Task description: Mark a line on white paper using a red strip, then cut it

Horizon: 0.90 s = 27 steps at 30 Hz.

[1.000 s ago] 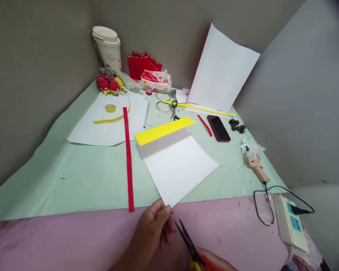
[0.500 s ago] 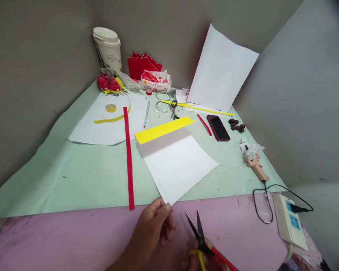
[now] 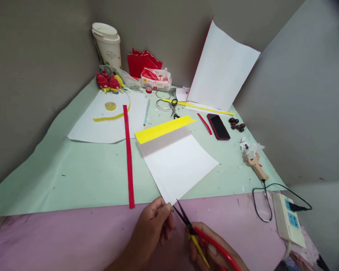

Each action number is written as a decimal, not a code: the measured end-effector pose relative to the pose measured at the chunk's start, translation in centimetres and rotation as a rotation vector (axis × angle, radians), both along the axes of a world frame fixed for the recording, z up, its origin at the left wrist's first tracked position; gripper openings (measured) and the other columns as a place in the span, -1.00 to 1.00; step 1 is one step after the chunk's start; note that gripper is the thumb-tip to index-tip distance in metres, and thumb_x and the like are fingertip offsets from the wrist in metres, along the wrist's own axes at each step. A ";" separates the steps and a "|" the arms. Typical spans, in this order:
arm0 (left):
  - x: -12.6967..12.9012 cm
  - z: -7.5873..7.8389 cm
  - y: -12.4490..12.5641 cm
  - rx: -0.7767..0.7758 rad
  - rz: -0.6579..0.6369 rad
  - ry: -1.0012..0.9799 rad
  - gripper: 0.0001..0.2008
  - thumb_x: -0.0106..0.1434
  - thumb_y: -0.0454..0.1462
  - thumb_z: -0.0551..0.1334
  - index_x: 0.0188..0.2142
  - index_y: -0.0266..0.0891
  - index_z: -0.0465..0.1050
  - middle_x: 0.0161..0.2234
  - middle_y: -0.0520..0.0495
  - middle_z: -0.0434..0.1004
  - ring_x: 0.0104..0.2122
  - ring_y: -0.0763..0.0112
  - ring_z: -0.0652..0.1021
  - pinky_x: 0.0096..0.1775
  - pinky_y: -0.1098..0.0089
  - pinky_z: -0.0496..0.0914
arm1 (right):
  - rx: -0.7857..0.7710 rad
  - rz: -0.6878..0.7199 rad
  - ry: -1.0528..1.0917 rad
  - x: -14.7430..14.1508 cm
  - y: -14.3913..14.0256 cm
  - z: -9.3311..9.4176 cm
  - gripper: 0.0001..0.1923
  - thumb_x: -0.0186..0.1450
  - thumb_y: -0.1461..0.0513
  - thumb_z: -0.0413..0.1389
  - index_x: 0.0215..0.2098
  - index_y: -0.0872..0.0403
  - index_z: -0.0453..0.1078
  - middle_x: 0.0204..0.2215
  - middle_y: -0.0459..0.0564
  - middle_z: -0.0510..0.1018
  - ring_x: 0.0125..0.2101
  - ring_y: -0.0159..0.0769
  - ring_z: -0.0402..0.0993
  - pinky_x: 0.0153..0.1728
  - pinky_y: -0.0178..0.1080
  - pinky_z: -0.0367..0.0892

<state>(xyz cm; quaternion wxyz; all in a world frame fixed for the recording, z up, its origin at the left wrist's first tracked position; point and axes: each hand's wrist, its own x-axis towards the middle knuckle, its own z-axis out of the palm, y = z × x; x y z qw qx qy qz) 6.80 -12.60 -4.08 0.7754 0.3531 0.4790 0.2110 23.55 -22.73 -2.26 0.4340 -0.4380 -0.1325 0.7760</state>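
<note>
Pinched between the thumb and fingers of my left hand (image 3: 154,224) is the near corner of a sheet of paper (image 3: 177,165). The sheet is white on the side facing me, and its far edge is folded over to show yellow. My right hand (image 3: 211,246) grips a pair of scissors (image 3: 193,231) with red and yellow handles. Their dark blades stand a little apart, tips at the paper's near corner beside my left thumb. A long red paper strip (image 3: 129,162) lies left of the sheet.
A phone (image 3: 218,127), a thin red strip (image 3: 205,124) and small black-handled scissors (image 3: 173,108) lie beyond the sheet. To the right are a glue gun (image 3: 257,168) and a power strip (image 3: 289,218) with a cord. A lidded cup (image 3: 107,47) stands at the back left.
My right hand has brought the scissors up and left, so the blade tips now meet the paper's corner. The blades look closer together. My left hand keeps its hold.
</note>
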 end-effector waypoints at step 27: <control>0.0 0.1 0.0 -0.017 -0.021 -0.021 -0.72 0.21 -0.06 0.16 -0.46 -0.22 0.30 -0.63 0.13 0.33 -0.67 0.54 0.33 -0.60 0.50 0.12 | 0.150 0.023 0.070 -1.1 1.4 -3.7 -0.61 0.24 0.05 0.23 -0.07 0.08 0.37 -0.43 -0.10 0.43 -0.69 -0.63 0.10 -0.67 -0.44 -0.11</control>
